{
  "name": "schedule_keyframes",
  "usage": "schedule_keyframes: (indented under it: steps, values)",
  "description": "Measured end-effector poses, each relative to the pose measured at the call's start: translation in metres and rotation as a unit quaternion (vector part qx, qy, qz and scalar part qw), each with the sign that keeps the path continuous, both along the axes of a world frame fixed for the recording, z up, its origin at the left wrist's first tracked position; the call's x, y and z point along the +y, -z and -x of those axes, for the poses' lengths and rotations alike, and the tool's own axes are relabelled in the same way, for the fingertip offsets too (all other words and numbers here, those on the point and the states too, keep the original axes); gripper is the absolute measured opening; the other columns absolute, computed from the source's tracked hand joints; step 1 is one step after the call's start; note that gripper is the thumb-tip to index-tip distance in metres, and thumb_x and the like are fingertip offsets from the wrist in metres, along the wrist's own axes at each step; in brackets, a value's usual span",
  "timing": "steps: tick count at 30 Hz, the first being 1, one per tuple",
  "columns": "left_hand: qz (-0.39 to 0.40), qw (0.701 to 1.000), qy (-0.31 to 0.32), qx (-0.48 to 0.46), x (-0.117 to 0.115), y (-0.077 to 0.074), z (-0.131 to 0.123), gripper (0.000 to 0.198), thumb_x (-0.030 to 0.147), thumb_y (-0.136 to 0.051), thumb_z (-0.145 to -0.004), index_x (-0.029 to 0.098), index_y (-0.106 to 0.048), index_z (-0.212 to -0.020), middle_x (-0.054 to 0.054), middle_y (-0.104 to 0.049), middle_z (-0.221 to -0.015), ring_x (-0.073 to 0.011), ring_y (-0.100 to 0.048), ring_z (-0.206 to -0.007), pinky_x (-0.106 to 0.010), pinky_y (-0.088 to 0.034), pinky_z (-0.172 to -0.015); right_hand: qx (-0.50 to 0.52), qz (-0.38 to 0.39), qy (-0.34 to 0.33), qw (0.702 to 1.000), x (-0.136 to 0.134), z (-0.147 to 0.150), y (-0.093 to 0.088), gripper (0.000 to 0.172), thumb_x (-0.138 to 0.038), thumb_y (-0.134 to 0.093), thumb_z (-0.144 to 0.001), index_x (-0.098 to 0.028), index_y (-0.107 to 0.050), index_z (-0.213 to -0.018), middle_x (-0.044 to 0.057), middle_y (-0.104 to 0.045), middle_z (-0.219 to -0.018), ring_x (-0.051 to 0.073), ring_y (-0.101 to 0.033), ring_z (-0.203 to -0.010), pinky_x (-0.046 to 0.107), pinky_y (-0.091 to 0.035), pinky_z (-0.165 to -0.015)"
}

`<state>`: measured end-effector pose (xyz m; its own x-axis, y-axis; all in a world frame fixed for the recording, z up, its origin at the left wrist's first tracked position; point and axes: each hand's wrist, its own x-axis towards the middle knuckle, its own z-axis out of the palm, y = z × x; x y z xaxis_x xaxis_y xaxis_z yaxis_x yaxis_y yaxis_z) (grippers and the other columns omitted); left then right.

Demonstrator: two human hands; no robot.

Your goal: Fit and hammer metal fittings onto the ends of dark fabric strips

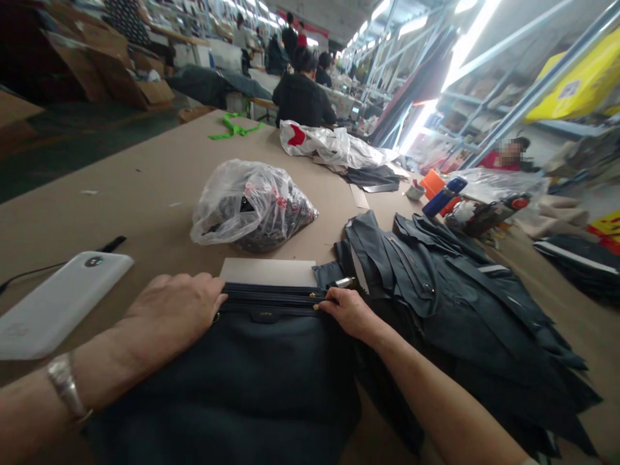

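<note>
A dark fabric piece (pixel 261 374) with two zippers along its top lies in front of me at the table's near edge. My left hand (pixel 177 307) has its fingers curled over the top left corner of this piece. At the other end of the zippers, my right hand (pixel 349 310) pinches the fabric's edge beside the gold zipper pulls. A pale card (pixel 271 271) lies just behind the zipper edge. Right of my right hand is a pile of dark cut fabric pieces (pixel 465 310), one with a zipper.
On the brown table (pixel 145 194) are a clear plastic bag with dark contents (pixel 256 206), a white power bank (pixel 62 303) with a cable, a green strap (pixel 235 127), white plastic wrapping (pixel 334 145) and a blue bottle (pixel 444 197). Several people sit or stand beyond.
</note>
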<state>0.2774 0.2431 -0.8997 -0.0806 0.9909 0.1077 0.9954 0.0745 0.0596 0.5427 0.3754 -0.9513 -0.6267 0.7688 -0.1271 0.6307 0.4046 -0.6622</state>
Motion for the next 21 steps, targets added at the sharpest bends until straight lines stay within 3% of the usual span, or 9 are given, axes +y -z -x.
schedule_keyframes:
  steps: [2,5,8,10,13,16,19,21]
  values:
    - [-0.01,0.996,0.039,0.073,-0.002,0.003,-0.018,0.036,0.02,-0.03,-0.085,0.016,-0.064,-0.098,-0.011,-0.065,-0.094,-0.0286,-0.058,-0.089,-0.046,-0.043,-0.078,-0.013,-0.011,0.002,1.0,-0.005,0.001,-0.001,0.022,-0.036,-0.058,-0.08,-0.017,-0.06,-0.069,-0.003,-0.05,-0.057,0.01,-0.046,-0.058,0.02,-0.031,-0.053]
    - [0.001,0.988,0.149,0.038,-0.004,0.02,-0.039,0.046,0.011,-0.036,-0.076,0.025,-0.061,-0.112,-0.011,-0.06,-0.117,-0.0324,-0.055,-0.104,-0.049,-0.045,-0.082,-0.038,-0.042,-0.026,0.998,-0.009,0.001,-0.014,0.021,-0.038,-0.057,-0.081,-0.019,-0.062,-0.077,-0.002,-0.058,-0.065,0.012,-0.052,-0.064,0.021,-0.035,-0.057]
    - [0.029,0.983,0.184,-0.003,-0.002,0.042,-0.037,0.052,0.009,-0.036,-0.074,0.031,-0.061,-0.113,-0.008,-0.06,-0.12,-0.0326,-0.057,-0.103,-0.049,-0.048,-0.08,-0.054,-0.142,-0.056,0.987,0.006,-0.011,-0.044,0.018,-0.033,-0.053,-0.085,-0.022,-0.061,-0.096,0.002,-0.063,-0.089,0.014,-0.057,-0.079,0.022,-0.039,-0.069]
    - [0.034,0.984,0.173,-0.003,0.0,0.051,-0.026,0.049,0.011,-0.037,-0.076,0.032,-0.06,-0.114,-0.006,-0.06,-0.121,-0.0333,-0.057,-0.104,-0.05,-0.049,-0.081,-0.087,-0.214,-0.033,0.972,0.031,-0.031,-0.068,0.021,-0.028,-0.046,-0.088,-0.023,-0.061,-0.102,0.003,-0.061,-0.099,0.014,-0.057,-0.085,0.022,-0.039,-0.074]
    - [0.035,0.986,0.16,-0.019,0.002,0.049,-0.011,0.04,0.018,-0.041,-0.078,0.031,-0.064,-0.108,-0.006,-0.062,-0.118,-0.0347,-0.058,-0.104,-0.052,-0.05,-0.081,-0.203,-0.276,0.021,0.939,0.08,-0.074,-0.093,0.029,-0.02,-0.038,-0.09,-0.023,-0.065,-0.1,0.004,-0.06,-0.1,0.015,-0.056,-0.087,0.023,-0.038,-0.075]
    - [0.04,0.988,0.142,-0.045,0.001,0.038,-0.01,0.038,0.018,-0.042,-0.078,0.03,-0.066,-0.106,-0.008,-0.062,-0.118,-0.0353,-0.057,-0.105,-0.054,-0.048,-0.083,-0.319,-0.246,-0.043,0.914,0.117,-0.113,-0.095,0.038,-0.007,-0.04,-0.083,-0.027,-0.067,-0.102,0.004,-0.059,-0.098,0.016,-0.054,-0.089,0.023,-0.037,-0.074]
    - [0.05,0.989,0.13,-0.044,-0.003,0.029,-0.019,0.04,0.018,-0.039,-0.08,0.029,-0.064,-0.109,-0.01,-0.059,-0.122,-0.0348,-0.055,-0.109,-0.054,-0.047,-0.086,-0.345,-0.222,-0.108,0.906,0.127,-0.131,-0.086,0.046,-0.004,-0.043,-0.079,-0.031,-0.063,-0.11,0.003,-0.058,-0.097,0.015,-0.053,-0.086,0.022,-0.038,-0.071]
    - [0.063,0.989,0.132,-0.028,-0.004,0.025,-0.022,0.04,0.019,-0.037,-0.082,0.028,-0.062,-0.112,-0.01,-0.057,-0.124,-0.0344,-0.053,-0.112,-0.052,-0.046,-0.088,-0.346,-0.235,-0.116,0.901,0.124,-0.133,-0.083,0.038,-0.008,-0.045,-0.081,-0.03,-0.065,-0.106,0.003,-0.057,-0.095,0.016,-0.052,-0.086,0.023,-0.037,-0.071]
